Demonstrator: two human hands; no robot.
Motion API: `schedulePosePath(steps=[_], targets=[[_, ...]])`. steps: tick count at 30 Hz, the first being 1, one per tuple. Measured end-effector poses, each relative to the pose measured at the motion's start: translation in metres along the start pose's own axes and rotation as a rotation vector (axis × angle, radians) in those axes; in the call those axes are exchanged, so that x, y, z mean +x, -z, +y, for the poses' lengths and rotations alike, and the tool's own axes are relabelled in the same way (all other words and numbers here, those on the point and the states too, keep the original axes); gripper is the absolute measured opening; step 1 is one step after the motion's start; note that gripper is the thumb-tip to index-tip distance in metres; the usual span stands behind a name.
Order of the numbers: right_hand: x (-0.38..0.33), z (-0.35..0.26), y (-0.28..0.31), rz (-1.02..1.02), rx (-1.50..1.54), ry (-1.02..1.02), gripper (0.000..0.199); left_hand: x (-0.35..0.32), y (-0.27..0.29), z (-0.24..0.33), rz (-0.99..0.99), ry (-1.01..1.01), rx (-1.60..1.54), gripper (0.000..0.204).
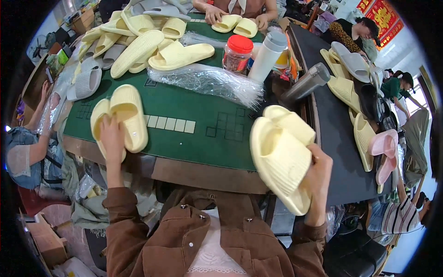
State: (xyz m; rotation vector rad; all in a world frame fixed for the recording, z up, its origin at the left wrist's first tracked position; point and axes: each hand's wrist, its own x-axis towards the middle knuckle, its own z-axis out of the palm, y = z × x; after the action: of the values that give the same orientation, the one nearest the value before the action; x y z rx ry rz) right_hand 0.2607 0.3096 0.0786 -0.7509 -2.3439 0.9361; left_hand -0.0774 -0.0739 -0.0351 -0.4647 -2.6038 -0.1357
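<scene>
At the left of the green mat, my left hand is closed on the near slipper of a pale yellow pair, its fingertips hidden in the opening. The other slipper of that pair lies right beside it, sole down. My right hand grips a second pale yellow pair at its side, held over the mat's right edge. These two slippers are pressed together, one partly behind the other, and the fingers behind them are hidden.
The green mat bears a bundle of clear plastic bags, a red-lidded jar, a pale bottle and a heap of slippers. A grey tumbler and more slippers lie rightward. Other people work around the table.
</scene>
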Motion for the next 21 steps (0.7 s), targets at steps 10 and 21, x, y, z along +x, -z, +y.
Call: schedulePosePath(steps=[10,21], targets=[[0.069,-0.045,-0.09,-0.081,-0.183,0.196,0.015,-0.015,0.025,0.025,0.015,0.043,0.001,0.047],[0.067,-0.011,-0.114,-0.093,-0.034,0.222,0.022,-0.029,0.038,0.134,-0.266,-0.212,-0.833,0.047]])
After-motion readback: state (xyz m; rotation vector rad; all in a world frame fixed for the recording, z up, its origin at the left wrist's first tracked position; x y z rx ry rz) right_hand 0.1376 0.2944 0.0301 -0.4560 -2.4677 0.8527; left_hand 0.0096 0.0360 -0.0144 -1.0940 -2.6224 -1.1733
